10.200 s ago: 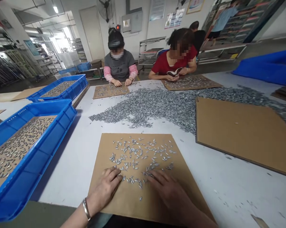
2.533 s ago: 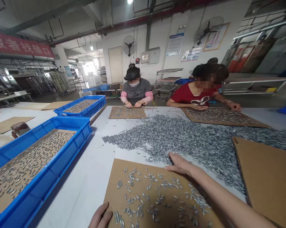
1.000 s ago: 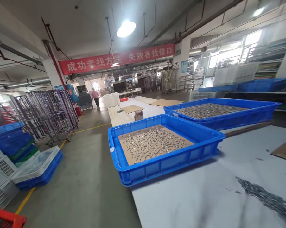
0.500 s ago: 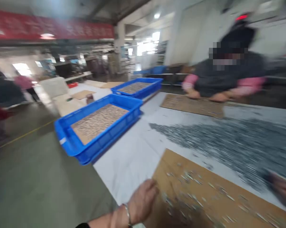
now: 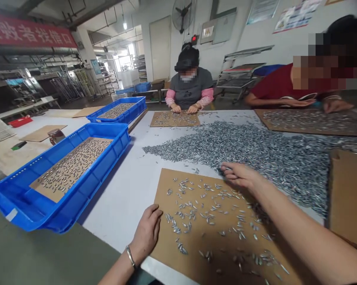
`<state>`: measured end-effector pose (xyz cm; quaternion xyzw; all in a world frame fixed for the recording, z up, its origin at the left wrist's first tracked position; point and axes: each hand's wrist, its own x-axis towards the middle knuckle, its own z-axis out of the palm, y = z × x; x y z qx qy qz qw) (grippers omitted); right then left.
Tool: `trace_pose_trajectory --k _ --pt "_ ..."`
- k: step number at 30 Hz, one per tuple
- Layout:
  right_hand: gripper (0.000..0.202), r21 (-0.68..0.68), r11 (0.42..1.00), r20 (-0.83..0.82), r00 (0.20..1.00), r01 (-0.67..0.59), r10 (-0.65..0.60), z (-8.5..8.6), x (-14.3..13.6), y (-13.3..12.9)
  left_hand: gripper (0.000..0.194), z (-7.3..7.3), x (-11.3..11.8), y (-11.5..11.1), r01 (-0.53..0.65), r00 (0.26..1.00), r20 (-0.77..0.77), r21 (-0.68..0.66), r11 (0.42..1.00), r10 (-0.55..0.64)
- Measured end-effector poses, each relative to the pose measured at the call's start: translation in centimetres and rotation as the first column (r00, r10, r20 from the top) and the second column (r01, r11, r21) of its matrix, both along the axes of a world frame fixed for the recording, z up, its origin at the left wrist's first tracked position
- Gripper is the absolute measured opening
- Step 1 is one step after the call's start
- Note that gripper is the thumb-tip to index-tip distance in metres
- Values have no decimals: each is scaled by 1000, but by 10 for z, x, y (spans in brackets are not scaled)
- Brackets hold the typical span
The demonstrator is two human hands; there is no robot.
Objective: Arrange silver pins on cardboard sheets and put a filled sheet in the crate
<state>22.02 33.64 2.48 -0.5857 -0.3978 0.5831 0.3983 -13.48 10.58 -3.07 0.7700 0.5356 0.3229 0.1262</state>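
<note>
My left hand (image 5: pixel 145 230), a bracelet on its wrist, has its curled fingers on the left edge of a brown cardboard sheet (image 5: pixel 194 242). Small, slender silvery metal pieces (image 5: pixel 190 213) lie scattered over this sheet, singly and in little clusters. Beyond its far edge, my right hand (image 5: pixel 239 174) reaches across to the near side of a large heap of the same grey pieces (image 5: pixel 249 148). Its fingers are stretched out and slightly bent, low over the heap. Whether any pieces touch its palm is hidden.
Two blue trays (image 5: pixel 99 174) on the left contain cardboard with pieces on it. Opposite, a person in pink sleeves (image 5: pixel 206 99) works at a cardboard sheet (image 5: pixel 154 118); another in a red top (image 5: pixel 270 89) leans over one at right. Stacked cardboard (image 5: pixel 348 194) borders the heap.
The view has swung right and become sharp, bringing in the red-topped person. My right hand, formerly blurred at the right edge, now shows at the heap's near side. My left hand stays at the sheet's edge.
</note>
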Motion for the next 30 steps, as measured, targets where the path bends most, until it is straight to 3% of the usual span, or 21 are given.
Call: trace_pose_trajectory --k 5,8,11,16,22,26,30 --pt "15 -90 972 -90 973 -219 211 -4 -93 -17 30 11 13 22 32 999 -1 -9 999 -32" --pt "15 -65 961 -39 963 -268 266 -6 -138 -19 28 4 23 26 43 999 -27 -15 999 -43" --pt "21 -34 955 83 951 -295 297 -7 -164 -20 25 -4 25 24 31 999 -9 -26 999 -32" --pt "26 -16 917 293 875 -399 386 -7 -175 -39 25 -7 18 22 23 989 149 -64 998 -13" --pt "25 -12 826 452 734 -564 508 -5 -170 -98 29 -8 16 26 27 971 239 -48 998 -15" --pt "35 144 684 577 622 -715 529 -10 -160 -146 25 -9 18 21 30 973 231 -32 999 -22" --pt "37 304 623 626 644 -720 439 -25 -142 -186 29 -3 19 7 37 985 169 -8 999 -35"
